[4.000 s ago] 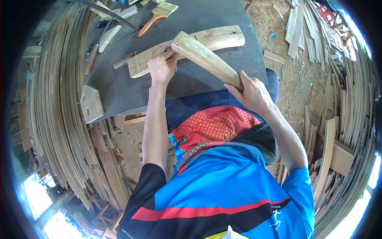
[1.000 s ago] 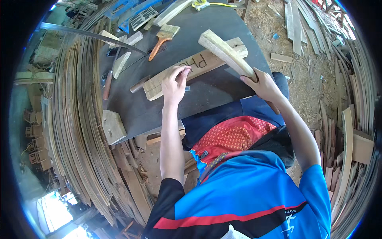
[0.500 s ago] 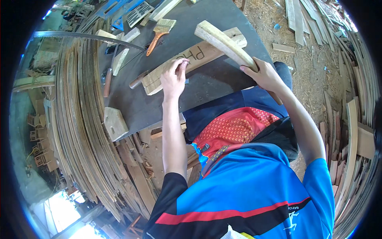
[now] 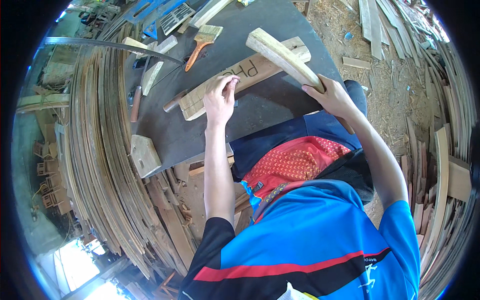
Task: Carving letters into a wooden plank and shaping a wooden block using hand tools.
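My right hand (image 4: 334, 96) is wrapped round the grip of a wooden club (image 4: 280, 52), squared and thick at its far end. The club is held slantwise over the right part of a long wooden block (image 4: 257, 70), which lies on the dark tabletop with dark hand-drawn letters on its top. My left hand (image 4: 220, 98) is at the block's left half, thumb and fingers pinched together. Whatever sits in that pinch is too small or hidden to name. A brown wooden handle (image 4: 173, 102) pokes out beside the block's left end; its other end is hidden.
On the dark table (image 4: 270, 112) lie a paintbrush (image 4: 202, 45), a saw (image 4: 110, 44), a wooden-handled tool (image 4: 135, 104) and several offcuts. An angled wood piece (image 4: 144, 155) is at the near left corner. Long stacked strips (image 4: 97, 150) stand left; planks (image 4: 372, 30) lie on the littered floor.
Hardly anything differs. My left hand has shifted very slightly to the right at the block; the club and my right hand stay in nearly the same place.
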A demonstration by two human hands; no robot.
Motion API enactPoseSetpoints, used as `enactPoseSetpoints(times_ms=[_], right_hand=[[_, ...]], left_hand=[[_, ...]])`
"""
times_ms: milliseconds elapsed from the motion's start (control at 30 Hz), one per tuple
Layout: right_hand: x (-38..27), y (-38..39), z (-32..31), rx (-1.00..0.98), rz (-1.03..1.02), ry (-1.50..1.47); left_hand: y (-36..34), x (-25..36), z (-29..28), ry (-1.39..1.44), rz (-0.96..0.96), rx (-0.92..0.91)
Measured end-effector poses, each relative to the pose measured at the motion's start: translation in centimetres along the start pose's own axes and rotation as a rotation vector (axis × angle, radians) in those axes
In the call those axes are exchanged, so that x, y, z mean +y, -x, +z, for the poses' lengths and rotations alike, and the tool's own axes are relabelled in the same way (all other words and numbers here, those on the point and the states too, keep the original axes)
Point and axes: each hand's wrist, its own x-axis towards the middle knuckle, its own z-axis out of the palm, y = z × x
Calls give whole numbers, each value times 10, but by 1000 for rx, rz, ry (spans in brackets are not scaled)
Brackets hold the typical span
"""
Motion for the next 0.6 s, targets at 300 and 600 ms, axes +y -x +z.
enactPoseSetpoints(times_ms=[300,600], right_hand=[[5,-2,4,35,-60,20],[5,-1,4,41,-76,27]], left_hand=[[0,-4,2,-16,12,14],[2,-1,3,-60,12,17]])
